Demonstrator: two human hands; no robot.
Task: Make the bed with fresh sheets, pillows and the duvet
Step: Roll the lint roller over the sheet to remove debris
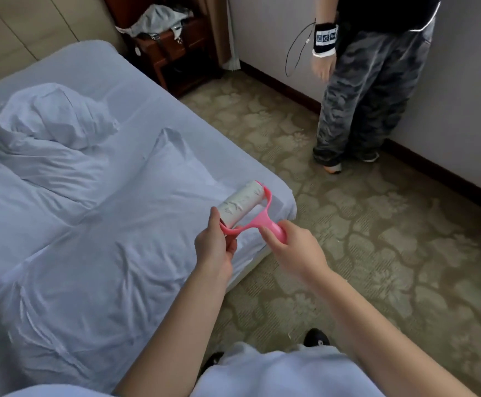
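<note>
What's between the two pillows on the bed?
Only rumpled white sheet. In the head view, the crumpled pillow and the flatter pillow lie apart, with nothing else between them.

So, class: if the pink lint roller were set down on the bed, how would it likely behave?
The lint roller looks like rigid plastic, so probably stiff and light. Its paper drum would likely turn and cling to the sheet. The frame and handle, gripped by both hands, should stop it rolling away.
</note>
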